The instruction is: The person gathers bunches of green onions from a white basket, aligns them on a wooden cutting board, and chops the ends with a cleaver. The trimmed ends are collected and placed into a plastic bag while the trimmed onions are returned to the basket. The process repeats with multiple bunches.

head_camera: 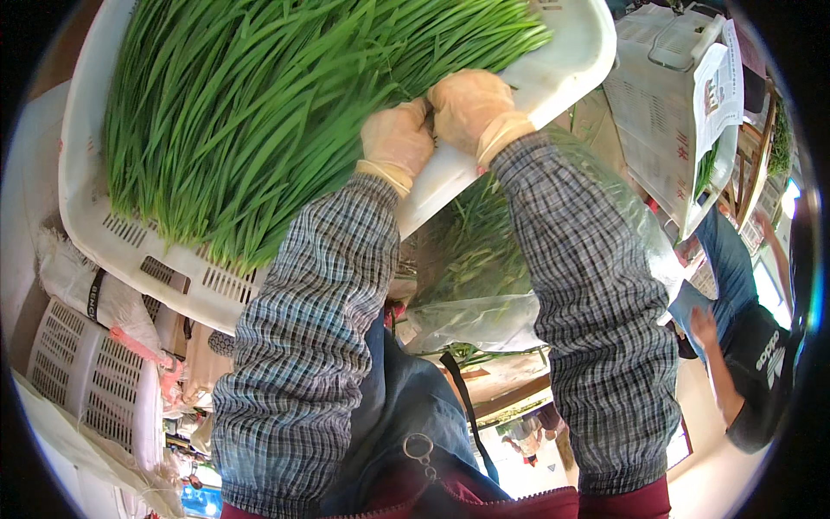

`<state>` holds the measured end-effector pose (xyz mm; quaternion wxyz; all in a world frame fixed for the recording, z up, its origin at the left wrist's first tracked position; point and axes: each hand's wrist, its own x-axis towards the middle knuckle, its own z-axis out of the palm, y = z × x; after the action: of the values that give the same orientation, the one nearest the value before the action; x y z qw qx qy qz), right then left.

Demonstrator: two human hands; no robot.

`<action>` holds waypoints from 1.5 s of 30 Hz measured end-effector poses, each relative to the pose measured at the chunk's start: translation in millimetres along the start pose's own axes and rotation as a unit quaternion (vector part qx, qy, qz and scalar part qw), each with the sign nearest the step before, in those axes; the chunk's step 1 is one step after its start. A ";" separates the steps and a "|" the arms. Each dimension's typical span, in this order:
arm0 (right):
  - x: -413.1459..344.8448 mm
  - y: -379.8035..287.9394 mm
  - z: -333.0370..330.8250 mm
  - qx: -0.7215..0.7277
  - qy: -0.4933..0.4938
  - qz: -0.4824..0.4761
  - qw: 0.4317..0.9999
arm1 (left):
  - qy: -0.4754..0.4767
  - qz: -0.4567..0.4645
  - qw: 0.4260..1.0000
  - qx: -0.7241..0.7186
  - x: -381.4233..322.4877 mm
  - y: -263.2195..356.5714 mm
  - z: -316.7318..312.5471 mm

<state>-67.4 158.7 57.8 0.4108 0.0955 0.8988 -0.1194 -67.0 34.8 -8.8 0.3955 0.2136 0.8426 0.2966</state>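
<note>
A white plastic crate [570,58] lies before me, heaped with long green Chinese chives [259,117]. Both my hands wear pale, thin gloves and meet over the crate's near rim. My left hand [397,139] is curled beside the edge of the chives. Just to its right, my right hand [470,107] is bent with its knuckles up, close to the cut ends of some stalks. The fingertips of both hands are turned away from view, so what they pinch is hidden. Checked sleeve covers [305,324] reach to both wrists.
Below the crate sits a clear plastic bag [480,318] with loose green leaves. Another white crate [655,97], bearing writing and a newspaper sheet [716,91], stands at right. A person in jeans [733,259] is beyond it. Slotted crates [91,376] are at left.
</note>
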 end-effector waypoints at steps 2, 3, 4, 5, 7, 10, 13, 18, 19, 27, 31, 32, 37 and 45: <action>-10.4 6.6 2.3 0.068 0.105 0.027 0.992 | 0.005 0.002 1.000 -0.002 1.5 2.0 4.5; -23.8 15.5 -0.7 0.125 0.168 0.047 0.977 | 0.005 0.000 1.000 -0.002 0.1 1.5 5.5; -36.2 25.0 4.6 0.252 0.296 0.034 0.921 | -0.018 0.013 0.999 -0.037 -1.2 -4.2 4.0; -55.1 30.3 -9.4 0.293 0.294 0.095 0.905 | -0.013 0.022 0.999 -0.041 -7.0 -4.1 -0.8; -92.0 54.8 -16.7 0.330 0.357 0.150 0.861 | -0.003 0.048 0.998 -0.049 -22.9 6.9 -15.8; -142.3 95.8 -14.1 0.232 0.316 0.333 0.858 | 0.072 0.099 0.992 -0.040 -54.7 3.0 -21.8; -176.6 125.0 9.4 0.162 0.263 0.374 0.875 | 0.145 0.115 0.981 -0.058 -77.9 -4.5 -32.0; -172.5 79.3 43.0 0.384 0.408 0.195 0.805 | 0.235 0.136 0.962 0.025 -67.0 -8.0 -53.0; -163.7 61.9 41.4 0.434 0.423 0.164 0.778 | 0.251 0.133 0.958 0.047 -59.4 -5.3 -59.3; -137.8 4.2 29.8 0.485 0.324 0.185 0.791 | 0.412 0.048 0.878 0.240 -16.4 -9.2 -119.3; -128.5 -8.0 29.7 0.513 0.286 0.132 0.798 | 0.205 0.040 0.896 0.393 -9.9 -25.1 -108.2; -127.6 -17.2 28.2 0.525 0.292 0.125 0.789 | 0.242 0.073 0.906 0.340 -10.9 -36.2 -115.6; -146.7 -38.0 46.6 0.395 0.457 0.061 0.795 | 0.272 0.215 0.905 0.245 -50.2 -15.4 -137.6; -265.0 -102.4 81.4 0.569 0.369 0.149 0.720 | 0.008 0.218 0.974 0.059 -182.2 16.3 -80.3</action>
<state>133.9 17.7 221.8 -0.0721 0.4808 0.7161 -0.5009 -20.1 -88.2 141.5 0.3017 0.4127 0.7948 0.3269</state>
